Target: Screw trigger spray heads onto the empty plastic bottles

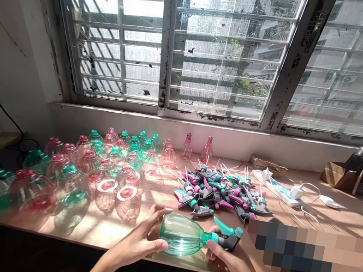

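Note:
A clear green spray bottle (181, 235) lies sideways between my hands, just above the table's front edge. My left hand (145, 235) grips its rounded base, thumb below and fingers above. At the neck, my right hand (222, 251) holds the teal collar of a grey and teal spray head (229, 236), which sits on the bottle's mouth. How far the collar is screwed on I cannot tell. Beyond my hands lies a heap of spray heads (217, 191) in grey, teal and pink, with white tubes sticking out.
Several open green and pink bottles (75, 192) stand at the left of the table. Two pink bottles with spray heads (207, 150) stand by the wall. A power strip (277, 188), a wicker basket (267, 165) and a cardboard box (336, 175) are to the right. A blurred patch covers the right front.

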